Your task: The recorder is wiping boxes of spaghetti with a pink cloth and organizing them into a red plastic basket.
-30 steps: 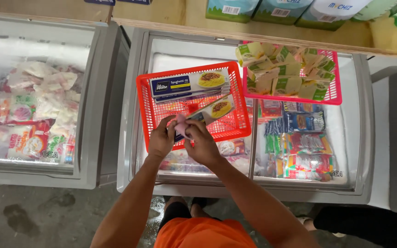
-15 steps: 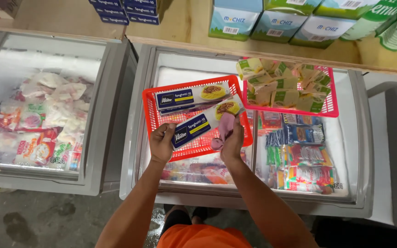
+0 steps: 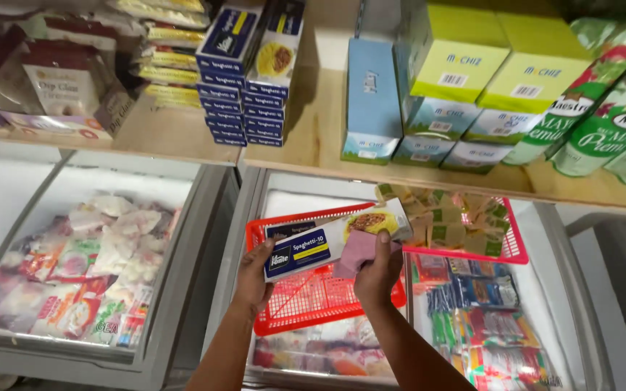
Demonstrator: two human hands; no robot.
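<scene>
Forearms rise from the bottom edge over a chest freezer [image 3: 255, 217] with a sliding glass lid. The left hand [image 3: 255, 271] is curled shut around the near, dark blue end of a long spaghetti box [image 3: 338, 239], thumb on top and fingers beneath. The right hand [image 3: 378, 271] is closed too, pinching a pink cloth [image 3: 356, 250] against the underside of the box near its yellow end, which shows a plate of pasta. The box is held level, slightly tilted, just above a red plastic basket [image 3: 313, 300] resting on the freezer lid. Under the glass lie colourful frozen packets [image 3: 483, 318]. Beside the red basket, further right, a pink basket [image 3: 505, 246] holds small tan and green packets. To the left, a second freezer [image 3: 81, 261] holds pale bagged foods. Beyond both, a wooden shelf [image 3: 313, 137] carries a stack of matching blue spaghetti boxes [image 3: 248, 72], light blue and lime green cartons [image 3: 443, 94], and green pouches [image 3: 603, 116] at the far right.
</scene>
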